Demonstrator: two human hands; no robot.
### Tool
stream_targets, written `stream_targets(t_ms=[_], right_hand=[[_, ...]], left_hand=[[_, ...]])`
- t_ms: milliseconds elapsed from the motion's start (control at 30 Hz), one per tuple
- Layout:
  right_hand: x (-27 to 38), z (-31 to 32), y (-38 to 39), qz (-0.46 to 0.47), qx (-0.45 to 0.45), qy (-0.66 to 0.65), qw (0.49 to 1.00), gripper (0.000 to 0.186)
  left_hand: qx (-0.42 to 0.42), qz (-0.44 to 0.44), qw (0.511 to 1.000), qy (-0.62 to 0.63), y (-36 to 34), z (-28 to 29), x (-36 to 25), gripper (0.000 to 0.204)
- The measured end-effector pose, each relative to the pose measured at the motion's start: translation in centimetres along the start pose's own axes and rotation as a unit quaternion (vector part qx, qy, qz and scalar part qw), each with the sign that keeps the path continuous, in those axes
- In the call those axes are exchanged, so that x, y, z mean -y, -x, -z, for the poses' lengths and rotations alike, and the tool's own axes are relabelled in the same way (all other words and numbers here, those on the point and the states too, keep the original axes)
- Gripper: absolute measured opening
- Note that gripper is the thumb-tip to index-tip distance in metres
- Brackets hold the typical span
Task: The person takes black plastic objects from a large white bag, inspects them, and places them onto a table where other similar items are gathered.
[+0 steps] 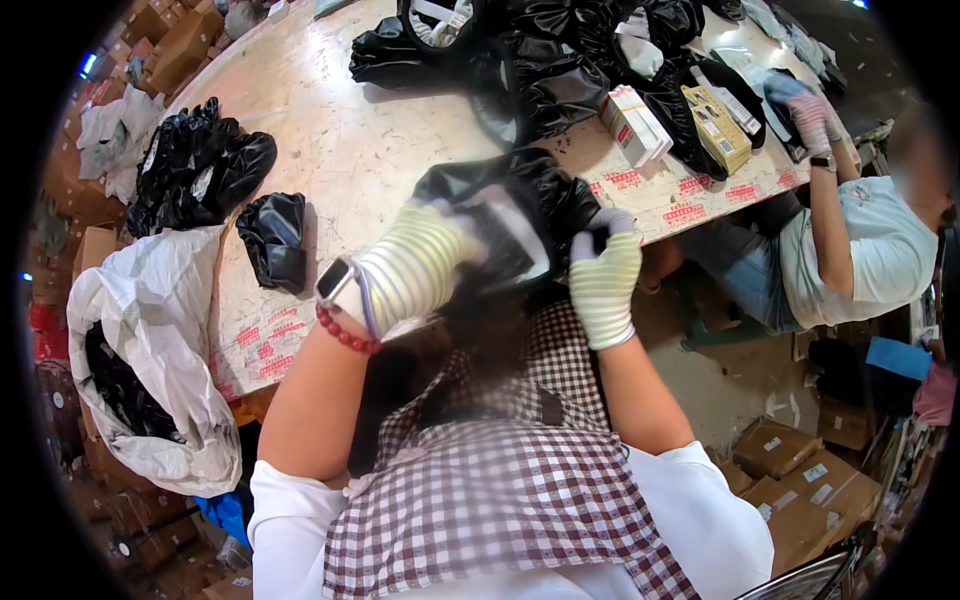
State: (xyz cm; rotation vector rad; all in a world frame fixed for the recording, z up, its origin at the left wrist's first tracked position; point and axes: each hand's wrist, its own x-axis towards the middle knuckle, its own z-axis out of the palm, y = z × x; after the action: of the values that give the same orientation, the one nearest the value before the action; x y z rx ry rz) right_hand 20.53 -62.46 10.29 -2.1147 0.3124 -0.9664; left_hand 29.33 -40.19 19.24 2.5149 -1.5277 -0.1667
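Observation:
Between my hands is a black plastic bag (540, 185), held over the near edge of the table. A pale, whitish patch shows on its side, blurred. My left hand (425, 255), in a yellow-and-white striped knit glove, grips the bag from the left; its fingertips are smeared by motion and partly lost against the plastic. On the right, my right hand (606, 280) wears a matching glove, with its fingers curled around the bag's edge. Whatever may be inside the bag cannot be made out. A small folded black package (272, 240) lies on the table left of my left hand.
A pile of black bags (200, 165) lies at the left, above an open white sack (165, 330). More black bags (550, 75) cover the far side, near a white box (637, 125) and a yellow box (716, 130). A gloved co-worker (850, 240) sits right. Cartons (800, 480) stand below.

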Motion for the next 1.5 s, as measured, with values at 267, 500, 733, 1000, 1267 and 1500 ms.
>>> stream_targets(t_ms=[267,500,733,1000,1267,1500], right_hand=[[4.6,2.3,-0.6,0.129,-0.109,-0.099,0.981,0.022],[4.8,-6.1,1.5,0.280,0.344,0.041,0.895,0.039],[4.6,-9.4,-0.7,0.021,0.138,-0.130,0.982,0.024],[8.6,-12.4,0.7,-0.092,0.401,-0.250,0.877,0.044],[12.0,-13.0,-2.6,0.244,0.524,0.030,0.815,0.039],[12.7,-11.5,-1.8,0.151,0.453,0.113,0.871,0.038]], left_hand=[[-0.309,0.309,0.892,0.117,2.3,0.1,-1.0,0.034],[-0.381,0.316,0.704,0.510,2.0,-3.2,1.6,0.017],[-0.309,0.292,0.832,0.357,3.3,-2.2,-0.4,0.017],[-0.396,0.261,0.819,0.322,4.4,-2.0,-0.8,0.016],[-0.539,0.295,0.664,0.426,7.2,-3.1,0.2,0.006],[-0.403,0.347,0.833,0.152,8.8,-4.2,0.8,0.054]])
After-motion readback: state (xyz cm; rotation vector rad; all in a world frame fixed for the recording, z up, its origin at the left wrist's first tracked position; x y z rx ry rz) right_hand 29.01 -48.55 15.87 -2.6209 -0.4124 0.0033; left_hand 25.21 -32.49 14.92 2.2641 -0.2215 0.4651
